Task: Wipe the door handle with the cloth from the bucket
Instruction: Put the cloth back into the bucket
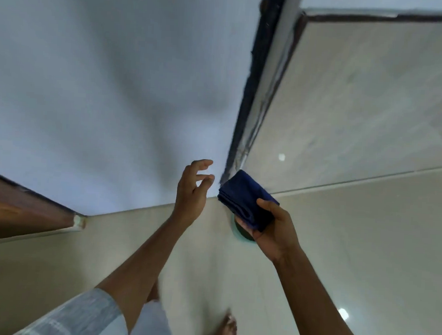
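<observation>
While in right hand (pixel 275 230), cloth (pixel 246 198).

We see only a green sliver of what may be the bucket (pixel 239 233) under our right hand (pixel 272 235) and the cloth (pixel 246 197), the wooden door (pixel 18 206) is cut by the left edge, and our foot (pixel 226 330) is blurred.

short pale grey sleeve (pixel 86 317), bare forearms, bare foot (pixel 226 330)
</observation>
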